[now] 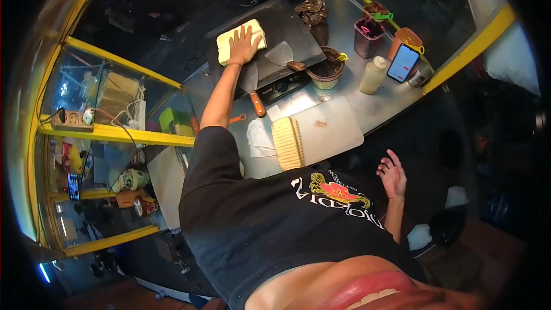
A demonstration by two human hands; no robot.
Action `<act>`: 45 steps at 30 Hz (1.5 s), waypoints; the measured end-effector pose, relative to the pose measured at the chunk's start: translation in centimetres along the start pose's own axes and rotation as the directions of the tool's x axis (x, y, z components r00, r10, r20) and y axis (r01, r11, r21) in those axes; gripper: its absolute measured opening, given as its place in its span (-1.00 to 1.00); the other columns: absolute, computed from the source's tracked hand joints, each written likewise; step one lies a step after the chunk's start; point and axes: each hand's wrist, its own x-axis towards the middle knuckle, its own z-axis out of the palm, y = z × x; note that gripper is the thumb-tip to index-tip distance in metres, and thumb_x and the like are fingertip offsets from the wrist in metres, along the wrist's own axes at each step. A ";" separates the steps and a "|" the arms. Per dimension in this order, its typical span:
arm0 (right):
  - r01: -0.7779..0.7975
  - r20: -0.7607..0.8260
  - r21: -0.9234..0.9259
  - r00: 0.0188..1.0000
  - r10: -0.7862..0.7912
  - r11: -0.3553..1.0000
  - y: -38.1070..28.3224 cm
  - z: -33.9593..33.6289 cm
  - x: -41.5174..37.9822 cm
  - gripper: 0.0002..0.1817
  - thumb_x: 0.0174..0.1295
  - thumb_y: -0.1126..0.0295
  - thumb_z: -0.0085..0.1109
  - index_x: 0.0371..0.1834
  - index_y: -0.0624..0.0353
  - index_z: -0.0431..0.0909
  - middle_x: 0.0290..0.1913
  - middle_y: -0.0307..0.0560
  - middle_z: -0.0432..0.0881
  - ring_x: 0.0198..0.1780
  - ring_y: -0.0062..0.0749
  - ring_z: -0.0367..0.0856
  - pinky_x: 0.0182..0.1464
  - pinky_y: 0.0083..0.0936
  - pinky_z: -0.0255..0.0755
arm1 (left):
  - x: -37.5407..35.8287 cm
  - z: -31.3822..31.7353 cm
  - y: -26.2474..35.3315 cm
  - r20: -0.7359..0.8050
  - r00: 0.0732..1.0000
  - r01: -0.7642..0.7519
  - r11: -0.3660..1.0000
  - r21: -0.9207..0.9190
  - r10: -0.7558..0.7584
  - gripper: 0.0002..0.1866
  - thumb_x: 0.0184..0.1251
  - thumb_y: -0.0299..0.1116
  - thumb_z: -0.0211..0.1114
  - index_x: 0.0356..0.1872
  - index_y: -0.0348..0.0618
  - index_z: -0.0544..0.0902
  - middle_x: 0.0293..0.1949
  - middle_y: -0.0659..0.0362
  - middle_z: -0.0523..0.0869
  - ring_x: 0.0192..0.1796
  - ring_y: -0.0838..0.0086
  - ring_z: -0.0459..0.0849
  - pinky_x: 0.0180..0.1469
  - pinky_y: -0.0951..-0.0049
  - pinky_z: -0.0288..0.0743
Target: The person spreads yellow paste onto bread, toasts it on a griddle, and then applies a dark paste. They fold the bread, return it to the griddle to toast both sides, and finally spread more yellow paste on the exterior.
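My left hand (243, 46) lies flat, fingers spread, on a pale slab of bread (225, 50) on the dark griddle (304, 37). Two scrapers rest at the griddle: one blade (280, 54) lies on its surface, while the other scraper's wooden handle (257, 104) hangs over the front. Nothing is in my right hand (394, 177), which hovers off the counter's near edge with fingers loosely apart. Nearest my body, a ridged yellowish bread block (288, 143) sits on the white cutting board (333, 132), beside a crumpled white paper or bag (260, 139).
Right of the griddle stand a tub of dark spread (325, 82), a squeeze bottle (374, 76), a phone (403, 63), a can (420, 76) and further tubs (368, 37). A yellow-framed glass cabinet (109, 132) borders the left side, with a power strip (72, 119) on it.
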 end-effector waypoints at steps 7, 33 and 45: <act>0.015 0.042 -0.058 0.999 -0.013 0.998 -0.5 -0.6 2.1 -0.40 0.43 0.14 0.02 0.41 0.27 0.20 0.00 0.06 0.57 -0.05 -0.25 0.59 -0.02 -0.32 0.52 | 2.9 1.3 2.6 0.039 0.999 0.025 0.995 -0.095 -0.021 -0.13 0.39 0.38 -0.27 0.56 0.03 0.01 0.58 -0.05 -0.11 0.58 -0.11 -0.18 0.51 -0.18 -0.30; 0.247 0.208 -0.969 0.845 0.493 -0.015 -1.0 -0.8 20.7 -0.67 0.28 0.22 0.16 -0.04 0.24 0.57 -0.44 0.01 0.68 -0.46 -0.33 0.69 -0.32 -0.34 0.53 | -35.5 2.2 20.6 0.108 0.752 0.359 0.266 -0.895 -0.651 -0.36 0.23 -0.43 0.32 0.35 -0.28 0.34 0.08 -0.08 0.63 0.06 0.28 0.64 0.12 0.34 0.51; 0.727 0.724 -0.686 0.678 -0.128 -0.026 -16.7 16.4 29.7 -0.81 0.19 0.42 0.11 -0.23 0.21 0.68 -0.35 0.07 0.72 -0.32 -0.28 0.72 -0.23 -0.40 0.54 | -32.8 1.1 20.5 0.273 0.802 0.290 -0.052 -0.955 -0.531 -0.49 0.30 -0.51 0.25 0.29 -0.26 0.44 0.03 0.09 0.65 -0.01 0.44 0.65 0.01 0.50 0.53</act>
